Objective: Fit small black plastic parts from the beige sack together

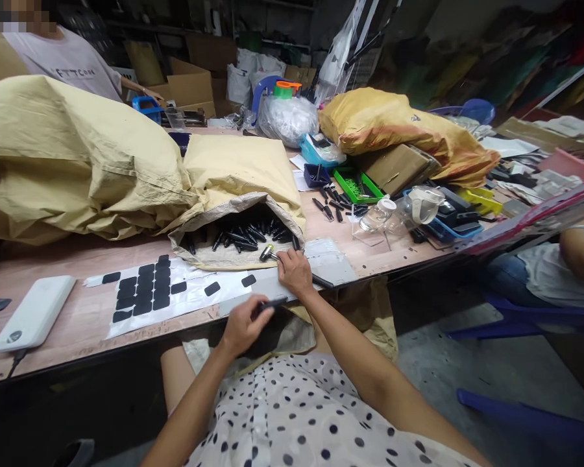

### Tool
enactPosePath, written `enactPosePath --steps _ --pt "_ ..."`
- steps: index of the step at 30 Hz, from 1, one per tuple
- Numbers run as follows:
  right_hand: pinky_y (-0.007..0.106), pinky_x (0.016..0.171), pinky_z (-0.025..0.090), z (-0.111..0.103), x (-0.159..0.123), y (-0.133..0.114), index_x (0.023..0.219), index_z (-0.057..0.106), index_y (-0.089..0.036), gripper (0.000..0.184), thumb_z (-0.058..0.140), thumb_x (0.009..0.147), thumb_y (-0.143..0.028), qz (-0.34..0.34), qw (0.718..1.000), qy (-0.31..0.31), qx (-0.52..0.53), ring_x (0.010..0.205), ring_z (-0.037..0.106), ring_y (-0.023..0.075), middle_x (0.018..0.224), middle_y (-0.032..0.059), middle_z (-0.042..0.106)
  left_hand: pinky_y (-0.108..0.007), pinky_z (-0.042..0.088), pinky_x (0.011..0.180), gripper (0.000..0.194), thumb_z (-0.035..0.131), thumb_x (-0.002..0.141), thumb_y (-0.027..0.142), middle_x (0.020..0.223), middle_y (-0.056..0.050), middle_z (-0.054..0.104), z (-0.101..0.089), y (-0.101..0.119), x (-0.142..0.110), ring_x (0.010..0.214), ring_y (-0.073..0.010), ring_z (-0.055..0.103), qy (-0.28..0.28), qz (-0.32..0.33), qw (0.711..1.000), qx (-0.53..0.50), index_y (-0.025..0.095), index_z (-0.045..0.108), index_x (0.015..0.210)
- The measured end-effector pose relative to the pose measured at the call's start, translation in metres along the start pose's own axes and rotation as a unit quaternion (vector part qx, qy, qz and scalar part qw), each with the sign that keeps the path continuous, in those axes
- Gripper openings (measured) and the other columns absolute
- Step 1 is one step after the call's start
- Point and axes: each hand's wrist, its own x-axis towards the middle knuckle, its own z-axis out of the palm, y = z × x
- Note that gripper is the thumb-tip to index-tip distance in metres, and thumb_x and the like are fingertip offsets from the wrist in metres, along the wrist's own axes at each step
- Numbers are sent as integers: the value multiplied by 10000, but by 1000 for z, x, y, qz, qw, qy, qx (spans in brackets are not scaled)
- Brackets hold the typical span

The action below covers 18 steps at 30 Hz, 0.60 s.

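Note:
My left hand is closed around a slim black rod-like piece at the table's front edge. Just beyond it, my right hand grips a small hammer; its metallic head has a yellow face and a black face, and a dark handle end shows past my palm. Right behind the hammer head lies the open mouth of a cream sack, full of black tapered tubes. Under my hands is a grey board. White backing paper with rows of black rounded patches lies to the left.
A white power bank with a cable is at the left, before a large cream sack. Right are a green tray, loose black pieces, a clear jar, a jug and a yellow sack. Two other people sit nearby.

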Motion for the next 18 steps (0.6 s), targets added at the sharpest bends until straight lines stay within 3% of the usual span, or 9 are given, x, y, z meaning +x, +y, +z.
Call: enactPosePath --steps 3,7,9,13,15,18 --pt "341 802 365 1 0 0 1144 686 -225 244 515 970 -235 3 1000 1 0 927 483 262 983 97 611 -280 488 659 219 601 872 395 748 4 722 24 -4 -29 635 -170 628 -96 -20 995 14 262 725 993" --pt "346 801 364 2 0 -1 1135 685 -221 241 511 967 -230 5 1000 5 -1 928 483 264 984 100 612 -307 482 628 221 577 870 305 670 -14 699 41 -18 -37 670 -229 688 -99 -160 977 100 240 724 1021" --pt "348 799 361 1 0 -1 1130 684 -219 238 512 966 -229 6 1000 4 -2 927 483 264 984 101 611 -321 477 613 265 610 826 270 675 -39 707 38 -19 -33 709 -264 709 -112 -191 968 115 207 722 1057" --pt "347 794 357 1 0 -2 1111 683 -217 222 515 966 -231 8 1000 0 -5 930 488 263 982 101 611 -301 472 579 217 612 821 355 650 -13 713 9 1 -13 635 -229 672 -199 -144 969 21 221 740 934" --pt "348 791 358 1 0 -2 1109 682 -217 221 516 965 -231 8 1000 1 -4 929 490 264 983 100 613 -288 489 586 290 560 864 461 656 0 718 -16 10 9 603 -198 648 -174 -129 976 -15 230 736 852" --pt "350 787 361 1 0 -2 1090 684 -217 210 520 961 -230 8 1000 4 -2 925 491 264 987 100 615 -322 536 691 309 584 847 488 778 -34 751 -62 6 53 739 -228 684 49 -142 987 51 222 741 873"
